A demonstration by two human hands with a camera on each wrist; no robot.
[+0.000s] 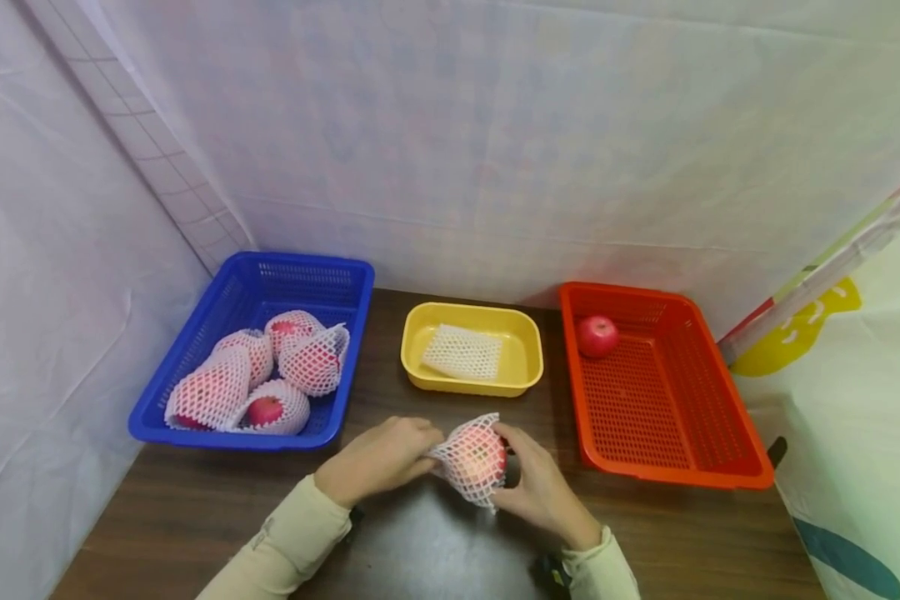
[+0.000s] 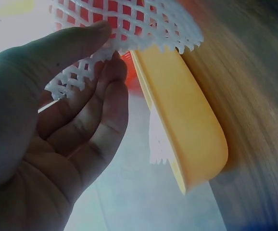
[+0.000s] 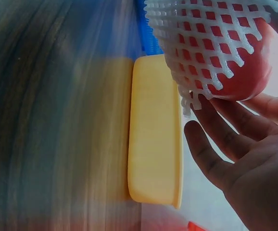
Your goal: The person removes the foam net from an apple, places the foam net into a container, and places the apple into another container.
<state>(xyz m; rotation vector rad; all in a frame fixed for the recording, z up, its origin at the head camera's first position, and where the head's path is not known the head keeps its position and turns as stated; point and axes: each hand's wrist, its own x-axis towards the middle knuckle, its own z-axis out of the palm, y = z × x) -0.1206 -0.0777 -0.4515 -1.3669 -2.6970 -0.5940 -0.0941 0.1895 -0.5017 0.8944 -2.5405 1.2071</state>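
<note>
Presently, above the dark wood-grain bench (image 1: 435, 554): left hand (image 1: 390, 454) pinches the tapered end of a white foam-mesh sleeve (image 1: 468, 454); right hand (image 1: 536, 483), grip curled round the red apple (image 3: 252, 77) inside, its right end uncovered. Beyond: blue rectangular plastic basket (image 1: 232, 441), five netted apples (image 1: 315, 362). Then yellow oblong plastic tray (image 1: 465, 387), flat white mesh (image 1: 461, 352), count unclear. Farther: red rectangular plastic basket (image 1: 630, 408), one bare red apple (image 1: 597, 336) at its far-left corner. Judgement: flat mesh suggests sleeving; five seemingly done, held one partway, one left.
</note>
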